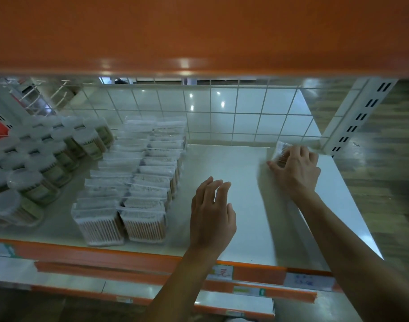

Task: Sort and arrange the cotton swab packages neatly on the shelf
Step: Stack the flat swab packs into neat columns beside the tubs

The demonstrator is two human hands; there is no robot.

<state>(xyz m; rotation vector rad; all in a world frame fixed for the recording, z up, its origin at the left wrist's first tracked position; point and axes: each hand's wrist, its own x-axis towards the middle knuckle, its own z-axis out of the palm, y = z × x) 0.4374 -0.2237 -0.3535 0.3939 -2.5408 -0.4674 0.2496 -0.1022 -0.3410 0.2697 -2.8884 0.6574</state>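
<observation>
On the white shelf [240, 205], two rows of clear rectangular cotton swab packages [138, 182] run from front to back at centre left. My right hand [296, 168] grips one more clear swab package [282, 151] near the back right corner, fingers curled over it. My left hand [212, 212] hovers over the bare middle of the shelf with relaxed, spread fingers and holds nothing. The picture is blurred by motion.
Several round swab tubs with white lids [36, 163] fill the left side. A white wire grid [222, 112] backs the shelf and a slotted upright [359, 117] stands at the right. An orange shelf [199, 33] hangs overhead. Price labels [308, 281] line the orange front rail.
</observation>
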